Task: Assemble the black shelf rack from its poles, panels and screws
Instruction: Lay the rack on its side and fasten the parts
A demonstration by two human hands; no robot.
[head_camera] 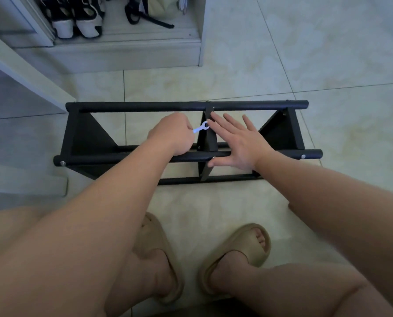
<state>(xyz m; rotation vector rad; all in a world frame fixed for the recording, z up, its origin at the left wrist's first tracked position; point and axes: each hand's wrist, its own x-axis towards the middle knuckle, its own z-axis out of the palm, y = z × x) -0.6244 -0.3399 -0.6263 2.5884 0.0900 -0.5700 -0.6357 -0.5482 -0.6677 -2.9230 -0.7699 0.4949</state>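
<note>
Rack: I see the black shelf rack lying on the tiled floor at centre view, its length running from 9 to 3 o'clock.
Poles: the far pole is on the 12 o'clock side and the near pole on the 6 o'clock side. A lower pole shows closer to my feet.
Panels: a middle panel sits between the poles, with end panels at 9 o'clock and 3 o'clock.
Screws: silver screw heads show at the near pole's 9 o'clock end and 3 o'clock end.
Left hand: my left hand is fisted round the handle of a small silver wrench. The wrench's ring end is on the middle panel, just below the far pole.
Right hand: my right hand lies wide and flat with the fingers spread. The palm is over the near pole and the fingertips touch the middle panel.
Feet: tan slippers are at 6 o'clock.
Cabinet: a pale cabinet at 11 o'clock holds black-and-white shoes.
</note>
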